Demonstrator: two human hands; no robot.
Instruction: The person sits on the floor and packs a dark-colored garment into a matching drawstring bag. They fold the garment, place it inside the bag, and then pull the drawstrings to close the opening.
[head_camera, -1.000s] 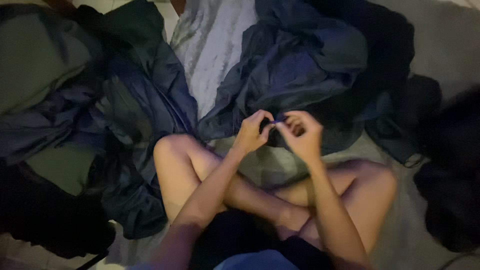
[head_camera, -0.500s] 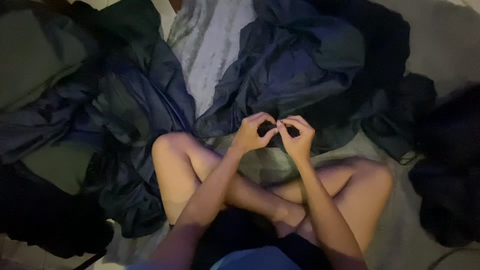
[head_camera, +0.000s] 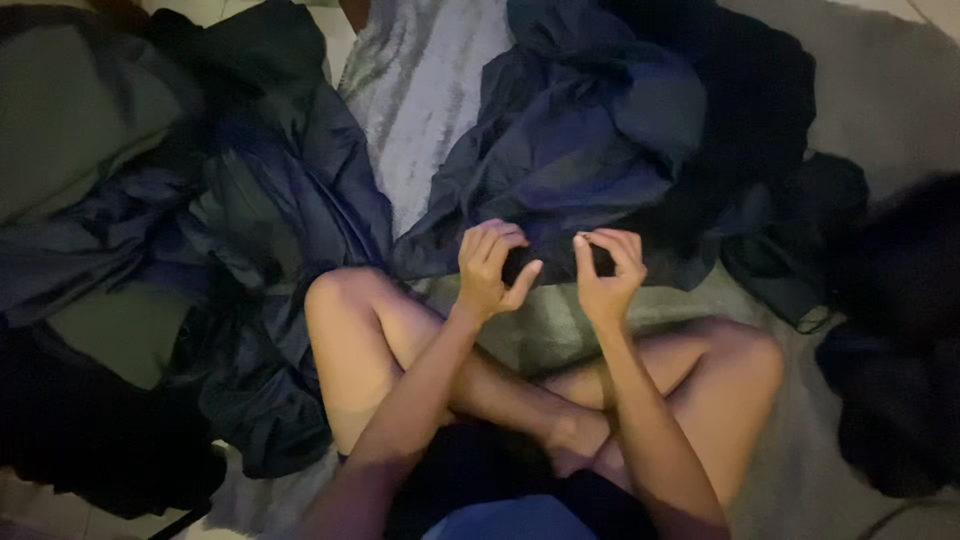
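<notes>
I sit cross-legged, and both hands are raised in front of my knees above a crumpled dark blue garment (head_camera: 580, 150). My left hand (head_camera: 490, 268) has its fingers curled in and its thumb sticking out. A small gap separates it from my right hand (head_camera: 608, 275), whose thumb and forefinger are pinched together. I see nothing in either hand in the dim light. A pale grey-green cloth (head_camera: 560, 320) lies over my lap below the hands.
Heaps of clothing surround me: a dark blue garment (head_camera: 290, 200) by my left knee (head_camera: 340, 300), green fabric (head_camera: 70, 110) at far left, a light grey cloth (head_camera: 425, 90) straight ahead, and black clothes (head_camera: 900, 330) on the right.
My hands were touching fingertip to fingertip. They have since drawn apart sideways, and the view has shifted slightly.
</notes>
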